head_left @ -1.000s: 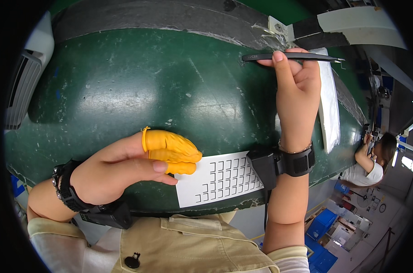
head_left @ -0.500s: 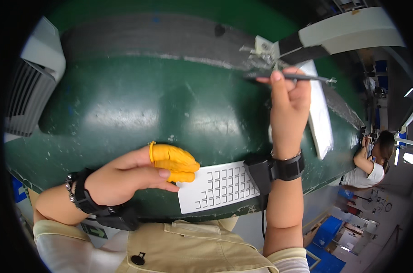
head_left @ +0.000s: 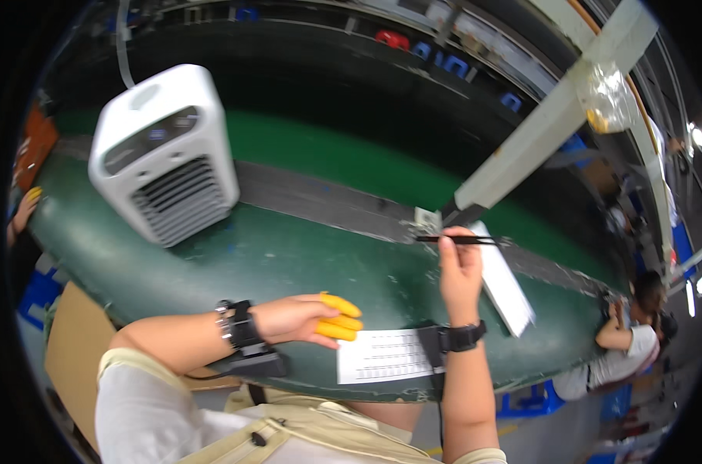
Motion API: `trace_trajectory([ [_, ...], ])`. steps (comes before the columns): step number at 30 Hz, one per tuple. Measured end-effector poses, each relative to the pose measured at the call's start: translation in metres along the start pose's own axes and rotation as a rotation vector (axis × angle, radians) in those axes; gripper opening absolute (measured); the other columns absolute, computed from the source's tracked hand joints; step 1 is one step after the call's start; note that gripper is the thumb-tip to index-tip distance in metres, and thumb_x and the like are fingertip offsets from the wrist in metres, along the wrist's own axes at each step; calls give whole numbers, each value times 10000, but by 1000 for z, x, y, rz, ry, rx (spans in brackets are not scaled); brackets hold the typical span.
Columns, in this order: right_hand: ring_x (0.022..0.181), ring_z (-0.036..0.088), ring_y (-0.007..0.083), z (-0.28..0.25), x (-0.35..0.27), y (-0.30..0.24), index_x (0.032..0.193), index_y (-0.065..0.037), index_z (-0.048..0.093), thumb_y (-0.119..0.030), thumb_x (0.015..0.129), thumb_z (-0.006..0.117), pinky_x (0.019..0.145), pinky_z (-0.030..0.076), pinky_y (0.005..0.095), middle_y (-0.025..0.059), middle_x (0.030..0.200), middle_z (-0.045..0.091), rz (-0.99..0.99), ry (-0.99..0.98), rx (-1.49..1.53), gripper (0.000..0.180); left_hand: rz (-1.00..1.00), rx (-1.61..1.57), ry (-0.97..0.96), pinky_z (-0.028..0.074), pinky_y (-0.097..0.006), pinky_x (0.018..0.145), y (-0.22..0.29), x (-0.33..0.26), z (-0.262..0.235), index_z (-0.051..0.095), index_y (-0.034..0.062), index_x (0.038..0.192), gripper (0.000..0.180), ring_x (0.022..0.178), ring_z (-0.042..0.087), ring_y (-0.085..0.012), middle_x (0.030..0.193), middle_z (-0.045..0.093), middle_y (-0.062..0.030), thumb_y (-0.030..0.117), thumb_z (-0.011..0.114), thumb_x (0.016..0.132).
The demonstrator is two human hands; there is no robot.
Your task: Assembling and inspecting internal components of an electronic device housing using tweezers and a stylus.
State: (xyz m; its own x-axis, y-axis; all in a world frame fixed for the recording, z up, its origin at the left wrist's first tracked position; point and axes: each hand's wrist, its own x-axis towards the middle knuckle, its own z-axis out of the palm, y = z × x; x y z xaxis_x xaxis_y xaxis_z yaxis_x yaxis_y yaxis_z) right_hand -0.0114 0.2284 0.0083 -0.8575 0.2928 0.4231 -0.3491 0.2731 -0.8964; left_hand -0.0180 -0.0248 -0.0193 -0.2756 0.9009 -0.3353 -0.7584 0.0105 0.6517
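Note:
My right hand is raised over the dark green table, its fingers closed on thin black tweezers that lie crosswise. The tweezers' tips are by a small grey part on the grey strip. My left hand rests near the table's front edge, with yellow covers on the fingertips, holding nothing. A white printed sheet lies between my two wrists.
A white box-shaped fan stands on the table at the left. A long white strip lies right of my right hand. A pale beam crosses overhead. Another person sits at the far right, and a gloved hand shows at the left edge.
The view has tilted upward, bringing the fan and far side into sight. My left hand slid a little away from the sheet. My right hand still holds the tweezers at the grey strip.

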Motion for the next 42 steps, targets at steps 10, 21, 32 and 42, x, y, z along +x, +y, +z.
trace_trajectory([
  [10,627,458,37,-18,3,-32,872,-33,490,-50,808,513,568,365,171,-18,706,511,-122,-213,-200,69,73,-101,-126,395,-437,854,5,17,-3,378,70,1165,477,1058,455,-304,1178,429,-183,385,405,808],
  [21,546,462,101,-105,-46,-9,870,-38,452,-131,849,421,521,340,227,33,679,562,-180,106,-613,100,225,-162,-213,339,-426,912,11,12,-4,376,-3,1174,548,1085,421,-337,1173,413,-227,398,342,802],
  [32,461,343,51,-150,-56,18,852,-62,459,-190,856,412,456,283,206,25,610,545,21,366,-260,137,226,-20,-46,349,-426,910,9,25,-7,373,1,1157,428,1082,427,-323,1171,418,-213,299,347,852],
  [42,449,349,69,-163,-87,40,879,-54,451,-187,830,435,425,277,205,78,706,545,227,578,452,143,268,21,18,358,-412,905,11,19,-2,390,10,1150,415,1066,446,-313,1151,443,-195,295,354,850],
])
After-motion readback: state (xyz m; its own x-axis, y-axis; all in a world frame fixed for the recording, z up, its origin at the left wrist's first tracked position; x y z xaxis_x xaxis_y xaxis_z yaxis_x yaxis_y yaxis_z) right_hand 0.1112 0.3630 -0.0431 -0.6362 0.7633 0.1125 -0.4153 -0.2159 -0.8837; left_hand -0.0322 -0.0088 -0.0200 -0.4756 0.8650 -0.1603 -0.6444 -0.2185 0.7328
